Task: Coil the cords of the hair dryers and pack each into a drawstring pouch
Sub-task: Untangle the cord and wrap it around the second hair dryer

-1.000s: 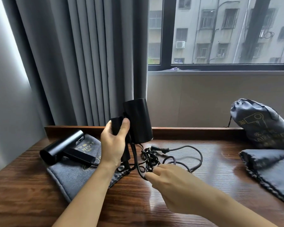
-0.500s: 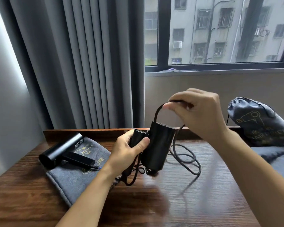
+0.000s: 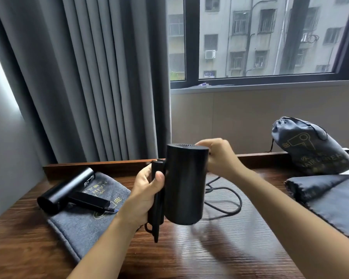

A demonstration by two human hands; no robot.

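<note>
Pouch point(image 3: 310, 148) bulges, contents hidden — left hand point(image 3: 147, 194) grips dryer point(image 3: 184, 186), right hand point(image 3: 218, 156) pinches cord point(image 3: 230, 200).

Soft daylight from the window point(image 3: 260, 37) ahead, plus a bright strip at the far left edge. Room evenly lit, moderately bright. Sheen and pale glare patches on the wooden table point(image 3: 220, 248), soft smeared shadows there. Motion blur on the right hand point(image 3: 218, 156) and cord point(image 3: 226, 200). Wide-angle bending tilts the curtain point(image 3: 89, 77) folds and window frame toward the edges. Slight softness overall.
</note>
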